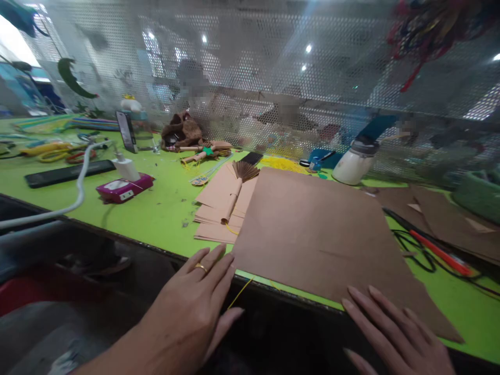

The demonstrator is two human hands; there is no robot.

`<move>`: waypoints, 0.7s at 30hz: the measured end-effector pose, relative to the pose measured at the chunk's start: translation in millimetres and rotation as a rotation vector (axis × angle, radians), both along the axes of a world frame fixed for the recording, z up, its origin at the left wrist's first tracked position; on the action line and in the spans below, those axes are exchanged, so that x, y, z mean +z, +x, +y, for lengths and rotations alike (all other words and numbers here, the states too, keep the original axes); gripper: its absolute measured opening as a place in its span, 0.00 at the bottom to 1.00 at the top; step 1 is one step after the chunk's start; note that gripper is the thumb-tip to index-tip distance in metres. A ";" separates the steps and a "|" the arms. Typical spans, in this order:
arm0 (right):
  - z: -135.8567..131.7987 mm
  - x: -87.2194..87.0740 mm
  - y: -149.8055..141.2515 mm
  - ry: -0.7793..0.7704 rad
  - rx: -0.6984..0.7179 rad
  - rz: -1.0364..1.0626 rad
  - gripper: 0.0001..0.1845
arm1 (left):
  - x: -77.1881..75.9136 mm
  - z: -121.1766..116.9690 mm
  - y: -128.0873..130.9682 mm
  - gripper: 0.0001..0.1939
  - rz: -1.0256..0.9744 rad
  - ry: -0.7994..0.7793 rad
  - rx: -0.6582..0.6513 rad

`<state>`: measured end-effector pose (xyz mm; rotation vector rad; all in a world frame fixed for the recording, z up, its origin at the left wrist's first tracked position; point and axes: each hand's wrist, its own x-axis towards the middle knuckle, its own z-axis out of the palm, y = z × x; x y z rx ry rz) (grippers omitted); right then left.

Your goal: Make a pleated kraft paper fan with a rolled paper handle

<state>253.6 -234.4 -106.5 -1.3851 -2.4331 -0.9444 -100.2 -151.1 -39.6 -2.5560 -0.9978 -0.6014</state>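
Observation:
A large sheet of brown kraft paper (pixel 312 224) lies flat on the green table, its near side reaching the front edge. My left hand (pixel 199 297), with a gold ring, rests at the sheet's near left corner, fingers stretched out. On the near right part of the sheet lie the fingertips of my right hand (pixel 398 333), spread and holding nothing. Just left of the sheet is a stack of smaller brown papers (pixel 214 213). A rolled paper tube with a pleated fan end (pixel 234 198) sits on that stack. Yellow string (pixel 240 294) hangs over the table edge between my hands.
At left are a purple power adapter (pixel 125 187) with a white plug and a dark phone (pixel 70 173). A white bottle (pixel 353 161) stands behind the sheet. To the right lie a red-handled tool (pixel 441 253) with a black cord and a green basket (pixel 478 195).

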 end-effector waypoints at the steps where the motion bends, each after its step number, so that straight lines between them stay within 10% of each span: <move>1: 0.0 0.9 -0.6 0.002 0.002 -0.009 0.35 | -0.4 0.4 -1.9 0.21 -0.009 -0.007 0.004; 14: -4.0 25.0 -24.0 -0.031 -0.060 0.033 0.28 | 19.8 9.7 -5.7 0.24 0.061 -0.028 -0.052; 21: 13.7 51.9 -72.1 -0.077 -0.019 0.128 0.27 | 31.0 19.5 51.3 0.30 0.073 -0.300 -0.221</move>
